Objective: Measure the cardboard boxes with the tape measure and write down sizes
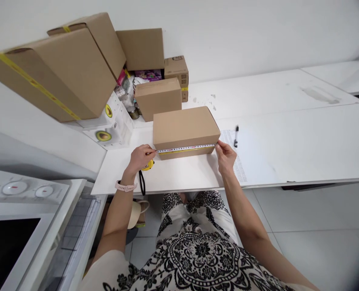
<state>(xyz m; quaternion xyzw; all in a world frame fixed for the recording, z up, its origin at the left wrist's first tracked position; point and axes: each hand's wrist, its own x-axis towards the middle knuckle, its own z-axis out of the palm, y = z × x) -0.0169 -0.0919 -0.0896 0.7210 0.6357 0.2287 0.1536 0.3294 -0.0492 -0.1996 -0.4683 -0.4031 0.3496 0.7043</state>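
Observation:
A closed brown cardboard box [184, 124] lies on the white table in front of me. Along its near side runs the white blade of a tape measure [187, 148], stretched straight above a yellow strip. At the box's left end my left hand [140, 157] is closed on the tape measure, whose yellow case and black wrist strap hang just below the fingers. My right hand [226, 157] pinches the blade's other end at the right corner of the box. A printed sheet [240, 169] lies partly under my right hand.
A black-and-clear pen [236, 136] lies to the right on the white table [288, 149]. Several cardboard boxes [158, 97] and avocado-printed white cartons [109, 129] stand behind and left. A white microwave [22, 198] is at lower left.

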